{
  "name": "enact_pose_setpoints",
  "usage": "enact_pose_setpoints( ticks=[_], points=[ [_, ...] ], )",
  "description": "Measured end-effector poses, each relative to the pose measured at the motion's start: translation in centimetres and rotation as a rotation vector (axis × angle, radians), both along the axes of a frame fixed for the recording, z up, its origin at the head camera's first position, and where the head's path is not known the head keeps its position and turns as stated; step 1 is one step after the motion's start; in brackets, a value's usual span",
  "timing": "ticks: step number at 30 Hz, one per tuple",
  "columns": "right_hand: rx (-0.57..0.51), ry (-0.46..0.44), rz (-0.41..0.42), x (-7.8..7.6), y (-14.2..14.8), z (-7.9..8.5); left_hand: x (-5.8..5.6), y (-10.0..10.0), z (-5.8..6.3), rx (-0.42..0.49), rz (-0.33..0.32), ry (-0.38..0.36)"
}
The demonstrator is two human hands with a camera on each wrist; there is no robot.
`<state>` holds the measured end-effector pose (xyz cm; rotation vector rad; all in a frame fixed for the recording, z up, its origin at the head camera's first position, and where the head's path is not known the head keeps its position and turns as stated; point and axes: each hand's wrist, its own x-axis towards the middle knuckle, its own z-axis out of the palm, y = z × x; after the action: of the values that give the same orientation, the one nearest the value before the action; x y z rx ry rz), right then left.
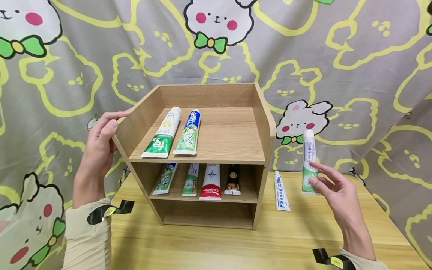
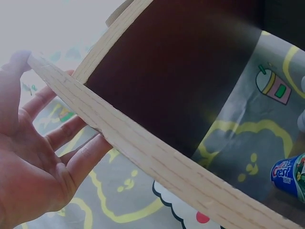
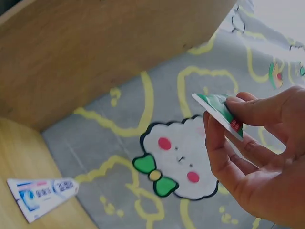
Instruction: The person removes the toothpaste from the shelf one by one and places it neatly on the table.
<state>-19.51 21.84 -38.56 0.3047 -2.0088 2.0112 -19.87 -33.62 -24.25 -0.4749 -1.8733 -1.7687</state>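
Note:
My right hand (image 1: 337, 191) pinches a white and green toothpaste tube (image 1: 309, 150) near its flat end, cap up, above the table right of the wooden shelf (image 1: 206, 161). The tube's green crimped end (image 3: 221, 112) shows between thumb and fingers in the right wrist view. My left hand (image 1: 101, 146) touches the upper edge of the shelf's left side panel, its fingers fairly straight along the outside. On the top level lie a white and green tube (image 1: 165, 131) and a blue and green Crest tube (image 1: 189, 131). A white and blue tube (image 1: 281, 191) lies on the table.
The middle level holds a green tube (image 1: 165, 179), a green and white tube (image 1: 191, 180), a red and white Colgate tube (image 1: 210, 183) and a black tube (image 1: 233, 178). Below is a bottom level (image 1: 207, 215). A patterned curtain (image 1: 364, 90) hangs behind the table (image 1: 202, 247).

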Motion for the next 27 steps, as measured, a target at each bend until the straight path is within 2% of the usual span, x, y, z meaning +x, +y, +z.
enact_pose_setpoints(
  ticks=[8,15,21,24,27],
  points=[
    [-0.024,-0.043,0.015,-1.4,1.5,-2.6,0.1,0.1,-0.2,0.015,-0.003,-0.016],
    [-0.065,-0.158,0.04,-2.6,2.8,-3.9,-0.3,0.3,-0.1,0.037,-0.019,0.015],
    [-0.016,-0.296,0.131,-3.4,3.4,-5.0,-0.2,-0.1,0.0,0.061,-0.032,0.029],
    [-0.002,-0.311,0.138,-3.6,3.6,-5.7,-0.3,-0.2,0.0,0.057,-0.051,0.034],
    [0.014,-0.308,0.108,-3.7,3.7,-6.5,-0.5,0.0,0.1,0.045,-0.065,0.038]
  ],
)
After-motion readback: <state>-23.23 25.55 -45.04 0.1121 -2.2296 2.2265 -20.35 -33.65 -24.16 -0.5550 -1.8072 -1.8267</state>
